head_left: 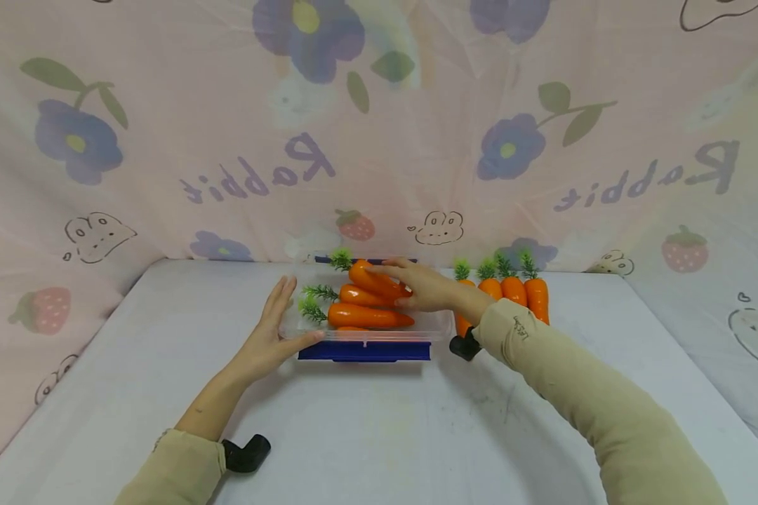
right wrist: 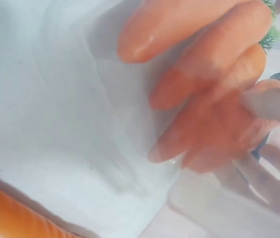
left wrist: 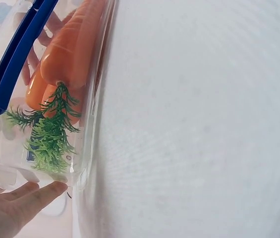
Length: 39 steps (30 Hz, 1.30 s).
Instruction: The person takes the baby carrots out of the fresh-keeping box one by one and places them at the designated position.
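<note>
A clear plastic box (head_left: pixel 439 328) with blue latch flaps (head_left: pixel 364 351) sits on the table, holding several orange toy carrots (head_left: pixel 369 316) with green leafy tops. My left hand (head_left: pixel 268 344) rests against the box's left end, fingers straight and thumb over the front rim. In the left wrist view its fingertips (left wrist: pixel 55 187) touch the clear wall beside the leaves (left wrist: pixel 50 139). Reaching into the box from the right, my right hand (head_left: pixel 424 284) grips the rearmost carrot (head_left: pixel 369 275), thumb and fingers on either side of it. The right wrist view shows this through the hazy plastic.
To the right of the box, several more carrots (head_left: pixel 535 298) lie in a row, leaves toward the back, partly behind the right forearm. A patterned cloth (head_left: pixel 391 154) hangs behind the white table (head_left: pixel 366 435) and along its sides.
</note>
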Available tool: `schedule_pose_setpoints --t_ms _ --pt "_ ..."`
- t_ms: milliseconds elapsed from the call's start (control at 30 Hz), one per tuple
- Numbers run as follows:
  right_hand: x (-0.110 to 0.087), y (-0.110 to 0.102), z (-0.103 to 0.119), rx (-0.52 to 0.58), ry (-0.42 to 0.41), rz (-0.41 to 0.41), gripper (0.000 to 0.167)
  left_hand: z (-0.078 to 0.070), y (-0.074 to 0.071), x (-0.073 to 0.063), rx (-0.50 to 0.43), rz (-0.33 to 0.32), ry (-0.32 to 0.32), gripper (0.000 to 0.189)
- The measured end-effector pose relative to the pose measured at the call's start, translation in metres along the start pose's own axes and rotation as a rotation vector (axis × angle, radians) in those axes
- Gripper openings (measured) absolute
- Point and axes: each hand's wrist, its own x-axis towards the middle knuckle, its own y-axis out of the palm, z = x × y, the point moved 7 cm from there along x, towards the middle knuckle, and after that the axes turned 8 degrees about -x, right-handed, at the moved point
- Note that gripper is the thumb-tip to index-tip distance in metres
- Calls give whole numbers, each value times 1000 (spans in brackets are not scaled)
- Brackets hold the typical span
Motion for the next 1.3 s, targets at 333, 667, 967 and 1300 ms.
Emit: schedule_pose_setpoints --t_ms 333,667,967,1300 --pt "-3 -6 1 17 13 -126 54 0 0 0 -2 -1 7 100" --pt "-14 -7 4 151 -5 -269 47 3 0 2 -6 -1 5 101" --pt "-28 -8 8 351 -45 -390 45 1 1 0 -3 1 1 100" --pt "-49 -12 3 449 2 -540 42 1 0 0 0 1 3 100"
